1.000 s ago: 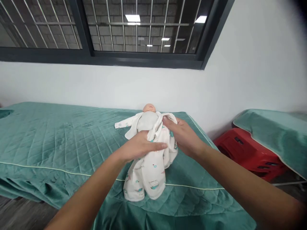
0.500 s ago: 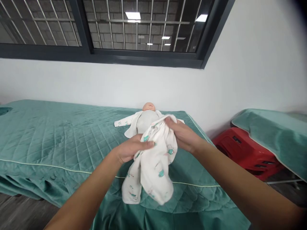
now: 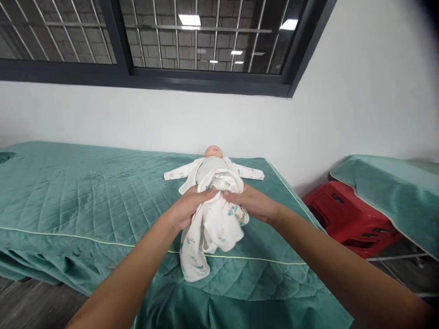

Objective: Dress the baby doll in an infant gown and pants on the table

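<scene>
Green bedspread (image 3: 96, 192): doll's (image 3: 210, 165) sleeves (image 3: 248, 172) both now visible; left grip (image 3: 188, 208), right grip (image 3: 256, 203) clamped on bunched garment (image 3: 222, 221).

The left hand (image 3: 187, 209) and right hand (image 3: 255, 203) are seen bare at the grip; just behind it, the wrists (image 3: 277, 214) are left uncovered; farther back, bare, smooth forearms (image 3: 125, 272) are shown, slender, evenly broadened away from the grip.

the left forearm (image 3: 132, 267) and right forearm (image 3: 329, 251) slant forward and inward, both bare; the left hand (image 3: 188, 208) and right hand (image 3: 254, 203) grip near each other; their thumbs (image 3: 206, 196) lie uppermost, tips turned toward each other and just apart; the other fingers are mostly hidden from view
</scene>
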Tool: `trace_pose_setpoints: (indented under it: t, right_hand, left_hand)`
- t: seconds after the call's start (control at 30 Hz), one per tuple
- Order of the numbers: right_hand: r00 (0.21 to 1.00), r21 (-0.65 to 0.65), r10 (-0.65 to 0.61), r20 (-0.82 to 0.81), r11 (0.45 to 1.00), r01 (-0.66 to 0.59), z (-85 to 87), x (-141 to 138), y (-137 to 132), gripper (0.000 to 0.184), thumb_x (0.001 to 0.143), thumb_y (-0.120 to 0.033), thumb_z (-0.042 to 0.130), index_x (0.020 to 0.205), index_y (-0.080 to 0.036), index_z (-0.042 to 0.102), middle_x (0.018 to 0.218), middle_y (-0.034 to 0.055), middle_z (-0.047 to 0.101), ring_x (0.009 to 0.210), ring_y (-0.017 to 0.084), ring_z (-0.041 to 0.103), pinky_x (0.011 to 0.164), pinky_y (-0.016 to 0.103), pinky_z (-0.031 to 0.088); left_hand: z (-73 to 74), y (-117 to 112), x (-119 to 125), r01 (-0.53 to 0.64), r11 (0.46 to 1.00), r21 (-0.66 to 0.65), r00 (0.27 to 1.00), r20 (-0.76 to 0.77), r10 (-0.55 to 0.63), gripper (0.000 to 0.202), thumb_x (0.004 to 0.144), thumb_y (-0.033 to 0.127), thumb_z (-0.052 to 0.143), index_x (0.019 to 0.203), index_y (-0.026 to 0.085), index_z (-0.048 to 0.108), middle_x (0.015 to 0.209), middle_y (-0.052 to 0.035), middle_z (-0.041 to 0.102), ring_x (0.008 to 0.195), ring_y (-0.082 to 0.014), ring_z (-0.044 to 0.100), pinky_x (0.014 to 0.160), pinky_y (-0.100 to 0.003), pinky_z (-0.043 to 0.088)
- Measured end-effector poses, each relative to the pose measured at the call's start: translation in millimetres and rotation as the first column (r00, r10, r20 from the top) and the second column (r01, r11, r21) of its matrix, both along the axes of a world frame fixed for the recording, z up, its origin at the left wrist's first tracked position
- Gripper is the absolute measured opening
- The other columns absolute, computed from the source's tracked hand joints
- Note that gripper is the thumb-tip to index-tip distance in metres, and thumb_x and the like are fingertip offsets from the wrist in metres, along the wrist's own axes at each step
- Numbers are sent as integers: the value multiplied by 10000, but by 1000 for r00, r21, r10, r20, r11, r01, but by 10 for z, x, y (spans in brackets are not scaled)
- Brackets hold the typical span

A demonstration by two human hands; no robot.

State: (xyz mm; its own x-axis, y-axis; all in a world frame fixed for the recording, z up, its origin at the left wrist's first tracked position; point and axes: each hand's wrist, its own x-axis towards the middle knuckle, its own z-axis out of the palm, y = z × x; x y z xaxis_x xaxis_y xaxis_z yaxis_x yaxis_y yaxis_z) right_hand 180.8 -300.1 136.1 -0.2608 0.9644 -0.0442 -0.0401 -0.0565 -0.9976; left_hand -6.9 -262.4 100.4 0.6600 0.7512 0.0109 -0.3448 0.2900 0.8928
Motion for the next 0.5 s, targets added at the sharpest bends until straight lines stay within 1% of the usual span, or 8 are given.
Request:
trace_pose_setpoints:
  t: [0.07,0.13,0.17,0.27,0.37,0.43,0.47,0.5]
  right_hand:
    - [989,8,-56,-134,998,58,18,19,4,458,776,-455,768,1138,-189,676,1008,70,755,937,227,708,884,364,559]
    - [973,-11,-87,-214,996,87,10,65,-27,457,820,-495,710,1168,-203,664,1050,75,754,977,239,708,896,370,560]
    - [968,-33,-102,-227,995,97,-13,94,-59,459,837,-508,684,1180,-204,660,1063,81,753,992,248,707,891,376,565]
    - [967,-133,-140,-211,985,113,-170,166,-205,450,863,-487,657,1207,-197,653,1081,97,750,1001,268,710,842,380,582]
    - [962,-232,-159,-221,967,107,-427,180,-389,417,849,-397,689,1203,-178,657,1064,108,751,959,268,723,830,386,585]
    - [961,-284,-152,-231,955,82,-607,169,-515,423,835,-366,707,1205,-167,655,1067,117,747,951,267,723,865,403,575]
    - [964,-304,-150,-221,949,78,-690,164,-575,431,828,-363,715,1206,-166,654,1082,122,741,956,268,721,883,412,567]
    - [968,-322,-152,-199,943,82,-763,163,-630,438,817,-366,725,1201,-167,657,1096,124,736,961,269,718,898,420,561]
  left_hand:
    - [-16,-13,-15,104,994,17,994,-41,-103,538,716,427,818,1140,119,694,966,-144,753,803,-254,718,792,-368,550]
    - [0,-20,-32,193,980,37,976,-110,-188,534,663,384,862,1098,114,708,949,-139,753,807,-251,714,812,-371,545]
    - [18,-22,-35,208,977,38,970,-139,-201,522,647,352,875,1081,113,712,941,-134,752,818,-246,710,822,-366,542]
    - [75,-23,-2,165,986,-20,969,-181,-166,470,660,318,860,1057,111,717,944,-128,747,848,-234,698,812,-346,539]
    - [67,-9,103,98,995,-36,953,-283,-104,401,689,334,813,1012,114,723,956,-125,744,818,-232,688,740,-329,531]
    - [19,10,197,118,988,104,888,-456,-59,306,722,323,755,949,120,728,918,-104,745,798,-233,678,702,-314,507]
    - [-11,19,246,174,963,207,829,-559,-30,249,737,306,722,907,124,728,887,-93,744,793,-236,673,692,-309,493]
    - [-41,27,295,259,916,306,757,-654,5,201,746,284,693,867,127,725,863,-86,742,796,-240,669,692,-306,480]
